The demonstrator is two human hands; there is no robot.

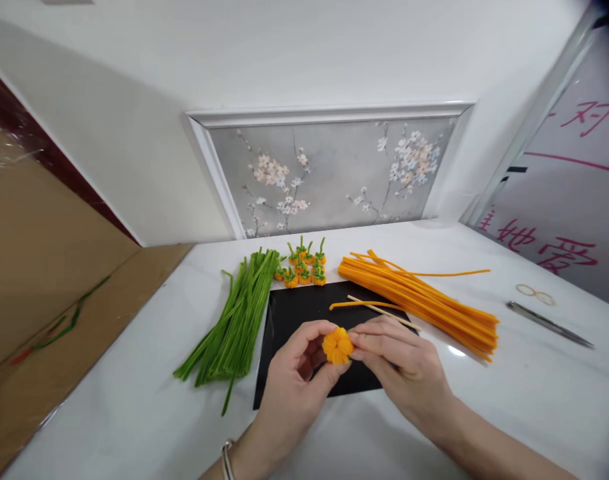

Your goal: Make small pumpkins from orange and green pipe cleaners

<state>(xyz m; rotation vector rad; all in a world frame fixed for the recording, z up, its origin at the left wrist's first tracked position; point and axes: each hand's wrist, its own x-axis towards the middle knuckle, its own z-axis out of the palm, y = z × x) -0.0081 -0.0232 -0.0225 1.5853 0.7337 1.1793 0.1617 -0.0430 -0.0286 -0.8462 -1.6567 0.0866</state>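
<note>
An orange pipe-cleaner flower (337, 346), round with folded petals, is held up over a black mat (289, 320). My left hand (300, 363) pinches it from the left between thumb and fingers. From the right, my right hand (401, 353) grips its edge with closed fingertips. Just beyond my hands, a thin wooden stick (384, 313) and a single orange pipe cleaner (357, 305) lie across the mat. A bundle of orange pipe cleaners (424, 300) rests to the right, and a bundle of green pipe cleaners (239, 320) to the left.
Several small orange-and-green pieces (304, 267) stand behind the mat. On the right of the white table (524, 400) lie tweezers (549, 325) and two thin rings (535, 294). Cardboard (49, 287) borders the left side, and a wall with a framed floral panel (334, 180) rises behind.
</note>
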